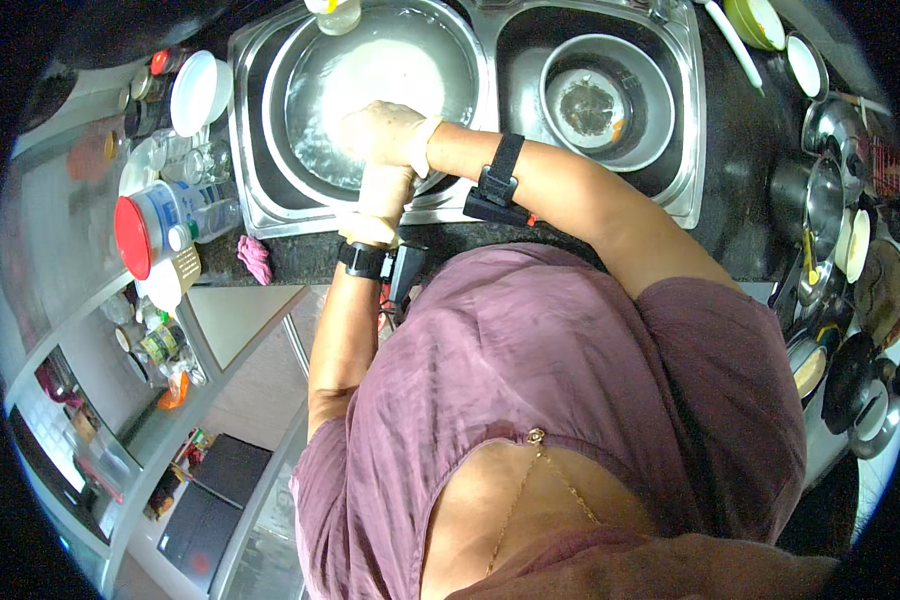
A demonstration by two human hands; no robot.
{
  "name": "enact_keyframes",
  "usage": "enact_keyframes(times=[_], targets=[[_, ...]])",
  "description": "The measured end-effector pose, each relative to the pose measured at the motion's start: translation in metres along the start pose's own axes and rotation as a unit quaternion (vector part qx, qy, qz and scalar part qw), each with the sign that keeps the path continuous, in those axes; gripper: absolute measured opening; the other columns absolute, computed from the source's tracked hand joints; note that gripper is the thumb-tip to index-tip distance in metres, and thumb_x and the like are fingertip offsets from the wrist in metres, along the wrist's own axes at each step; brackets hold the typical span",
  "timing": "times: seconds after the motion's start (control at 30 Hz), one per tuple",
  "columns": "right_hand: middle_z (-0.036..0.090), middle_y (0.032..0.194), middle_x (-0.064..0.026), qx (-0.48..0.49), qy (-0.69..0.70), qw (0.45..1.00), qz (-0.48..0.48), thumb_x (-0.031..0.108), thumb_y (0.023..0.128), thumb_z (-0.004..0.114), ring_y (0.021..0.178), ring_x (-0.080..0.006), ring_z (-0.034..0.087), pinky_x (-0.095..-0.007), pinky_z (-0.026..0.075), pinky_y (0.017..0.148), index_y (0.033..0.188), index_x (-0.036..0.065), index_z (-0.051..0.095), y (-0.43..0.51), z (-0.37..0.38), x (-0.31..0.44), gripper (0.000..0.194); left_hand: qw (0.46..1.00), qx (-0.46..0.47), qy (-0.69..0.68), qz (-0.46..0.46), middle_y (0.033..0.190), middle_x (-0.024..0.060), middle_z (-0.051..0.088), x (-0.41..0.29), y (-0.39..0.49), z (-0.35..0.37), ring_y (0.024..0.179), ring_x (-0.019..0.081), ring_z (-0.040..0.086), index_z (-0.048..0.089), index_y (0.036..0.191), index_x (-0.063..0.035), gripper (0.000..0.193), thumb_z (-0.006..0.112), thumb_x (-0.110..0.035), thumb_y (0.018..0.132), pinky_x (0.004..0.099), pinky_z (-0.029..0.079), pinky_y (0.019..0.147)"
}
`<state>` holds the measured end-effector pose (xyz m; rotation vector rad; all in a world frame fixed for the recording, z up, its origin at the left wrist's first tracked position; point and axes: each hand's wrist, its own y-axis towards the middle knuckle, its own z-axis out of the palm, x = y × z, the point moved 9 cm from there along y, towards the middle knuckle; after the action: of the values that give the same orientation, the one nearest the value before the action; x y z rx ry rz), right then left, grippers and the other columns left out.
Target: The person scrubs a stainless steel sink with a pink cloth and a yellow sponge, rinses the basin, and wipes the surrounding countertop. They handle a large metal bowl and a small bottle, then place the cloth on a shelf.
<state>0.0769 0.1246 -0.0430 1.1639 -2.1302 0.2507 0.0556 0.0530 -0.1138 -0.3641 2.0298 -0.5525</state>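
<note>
My right hand [390, 131], in a pale thin glove, is over the near part of a large round metal basin [274, 97] of water in the left sink bowl. Its fingers are curled and partly lost in glare. Just below it is my left hand [384, 189], also gloved, its fingers hidden beneath or behind the right hand. The two hands seem to touch; whether either holds something cannot be told. A small clear container [339, 21] with a yellow mark is at the basin's far rim. A grey metal pot [660, 139] with dark residue and orange bits stands in the right bowl.
Left of the sink are a white bowl [195, 94], clear bottles [208, 163], a red-lidded jar [133, 238] and a crumpled pink cloth [253, 260]. Steel pots [825, 199] and bowls crowd the right side. The steel sink's front edge [300, 223] lies under my forearms.
</note>
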Motion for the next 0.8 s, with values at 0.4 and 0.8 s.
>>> enact_keyframes(times=[0.4,0.8], targets=[[0.061,0.113,-0.0169,-0.13,0.276,0.947,0.103,0.029,0.092,0.055,0.101,-0.0288,0.061,-0.0349,0.047,0.092,0.125,0.006,0.053,-0.033,-0.02,-0.05,0.041,0.915,-0.381,0.023,0.13,0.11,0.0132,0.065,0.038,-0.09,-0.162,0.101,0.0202,0.063,0.062,0.111,-0.0061,0.033,0.062,0.001,0.079,0.0327,0.049,0.088],[0.053,0.131,-0.0188,-0.156,-0.106,0.96,0.207,0.035,0.085,0.057,0.12,-0.0343,0.051,-0.0409,0.04,0.102,0.127,0.006,0.052,-0.048,-0.07,-0.165,0.051,0.873,-0.363,0.31,-0.096,0.127,0.0215,0.048,0.155,-0.137,-0.216,0.107,0.0422,0.053,0.031,0.144,-0.0147,0.095,0.083,-0.024,0.065,0.047,0.047,0.088]])
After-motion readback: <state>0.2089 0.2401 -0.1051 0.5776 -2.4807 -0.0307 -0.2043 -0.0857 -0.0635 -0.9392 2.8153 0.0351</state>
